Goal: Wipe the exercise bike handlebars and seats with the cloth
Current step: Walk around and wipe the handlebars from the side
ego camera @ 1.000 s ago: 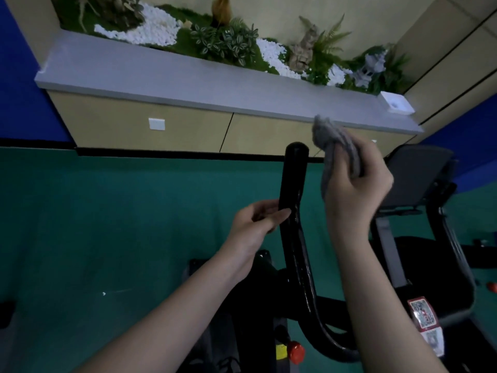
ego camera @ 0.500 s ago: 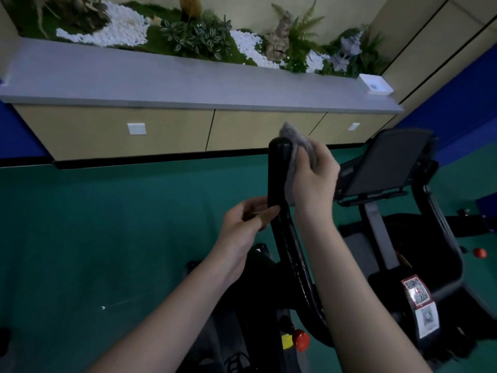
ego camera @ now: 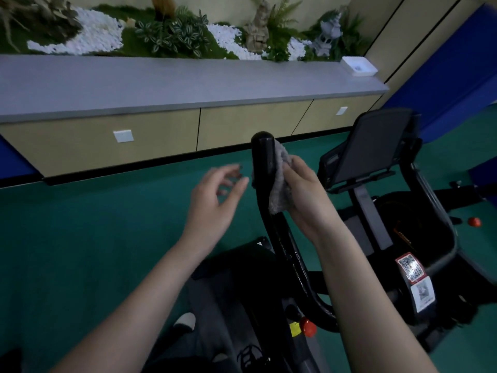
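Note:
A black curved handlebar [ego camera: 265,168] of an exercise bike rises in the middle of the view. My right hand [ego camera: 306,195] presses a grey cloth [ego camera: 279,184] against the bar's right side, just below its rounded tip. My left hand [ego camera: 215,203] hovers a little to the left of the bar, fingers spread and blurred, touching nothing. The lower part of the handlebar curves down towards a red knob [ego camera: 308,327].
The bike's black screen holder [ego camera: 371,149] stands to the right, with a QR sticker [ego camera: 410,267] on the frame below. A long cabinet with a grey top [ego camera: 161,84] and plants runs along the back. Green floor [ego camera: 80,238] lies to the left. Another red knob [ego camera: 474,222] sits far right.
My left hand has let go of the handlebar and moved left, opening. My right hand with the cloth has come against the bar and slid down a little from its tip.

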Motion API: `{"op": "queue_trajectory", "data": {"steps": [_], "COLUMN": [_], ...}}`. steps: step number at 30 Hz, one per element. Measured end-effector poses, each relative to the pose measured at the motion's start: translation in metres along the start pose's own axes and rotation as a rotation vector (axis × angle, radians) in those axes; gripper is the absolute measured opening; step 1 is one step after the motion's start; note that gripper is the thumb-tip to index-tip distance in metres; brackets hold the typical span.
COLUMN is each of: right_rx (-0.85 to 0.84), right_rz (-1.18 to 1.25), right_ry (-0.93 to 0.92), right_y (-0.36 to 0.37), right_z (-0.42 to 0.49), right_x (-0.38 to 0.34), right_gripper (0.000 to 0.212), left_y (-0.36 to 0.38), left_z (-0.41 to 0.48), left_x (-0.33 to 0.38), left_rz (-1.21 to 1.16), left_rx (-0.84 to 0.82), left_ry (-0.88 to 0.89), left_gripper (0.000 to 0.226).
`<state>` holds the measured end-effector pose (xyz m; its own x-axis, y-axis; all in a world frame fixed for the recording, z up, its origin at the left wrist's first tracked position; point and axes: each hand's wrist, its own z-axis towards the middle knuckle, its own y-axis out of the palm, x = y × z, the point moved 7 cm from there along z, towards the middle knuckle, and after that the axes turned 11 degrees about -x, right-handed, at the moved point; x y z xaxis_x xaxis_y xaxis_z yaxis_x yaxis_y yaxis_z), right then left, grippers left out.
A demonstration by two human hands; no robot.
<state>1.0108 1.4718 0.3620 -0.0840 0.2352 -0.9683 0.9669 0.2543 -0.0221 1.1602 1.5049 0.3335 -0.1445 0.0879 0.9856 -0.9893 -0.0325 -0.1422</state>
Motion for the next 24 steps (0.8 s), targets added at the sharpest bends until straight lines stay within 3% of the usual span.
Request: {"op": "queue_trajectory", "data": {"steps": [3, 8, 13, 16, 20, 24], "right_rx": [0.069, 0.286, 0.380, 0.515, 0.467, 0.386], "right_rz": [-0.088, -0.544, -0.747, -0.726, -0.833, -0.955], "right_ry": [-0.027, -0.205, -0.187, -0.270, -0.313, -0.208], "right_y": [0.000, 0.002, -0.003, 0.000, 0.025, 0.012], "right_z": [-0.011, -0.044, -0.064, -0.068, -0.066, -0.078], "right_x": [-0.001, -0.015, -0.015, -0.028, -0.027, -0.011], "right_gripper": [0.018, 0.012, 0.015, 0.022, 0.025, 0.022], "left_y": [-0.009, 0.004, 0.002, 0.001, 0.000, 0.009], "left_z": [0.017, 0.045, 0.048, 0.050, 0.049, 0.045], "left_x": [0.028, 0.049, 0.053, 0.057, 0.064, 0.083], "left_rz": [0.180, 0.149, 0.128, 0.162, 0.333, 0.691], "left_rx": [0.030, -0.039, -0.040, -0.064, -0.076, -0.110], "left_ry": [0.199, 0.184, 0.208, 0.223, 0.319, 0.582], "left_gripper": [0.034, 0.038, 0.030, 0.030, 0.033, 0.036]}}
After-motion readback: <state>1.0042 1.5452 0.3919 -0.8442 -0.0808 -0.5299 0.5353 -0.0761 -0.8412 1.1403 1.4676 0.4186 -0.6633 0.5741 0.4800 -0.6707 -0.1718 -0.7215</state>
